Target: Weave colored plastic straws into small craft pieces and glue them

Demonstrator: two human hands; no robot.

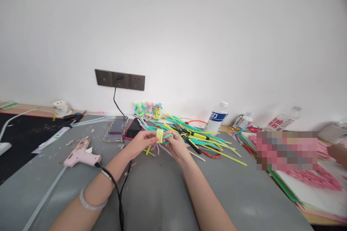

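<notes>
My left hand (141, 141) and my right hand (176, 146) meet over the grey mat (151, 195), both pinched on a small bundle of pipe cleaners (159, 135). The bundle has a yellow fuzzy loop on top, a teal strand curling to the right, and pale pink and yellow ends hanging below. A pale bangle sits on my left wrist. Just behind my hands lies a spread pile of green, yellow and teal pipe cleaners (206, 140).
A pink glue gun (81, 156) lies at left, its black cord crossing under my left arm. A phone (133, 129), black-and-yellow pliers (189, 138), small figures (148, 110), bottles (217, 117) and a wall socket (119, 79) sit behind. Pink craft pieces (314, 177) lie at right near another person's hand (338, 153).
</notes>
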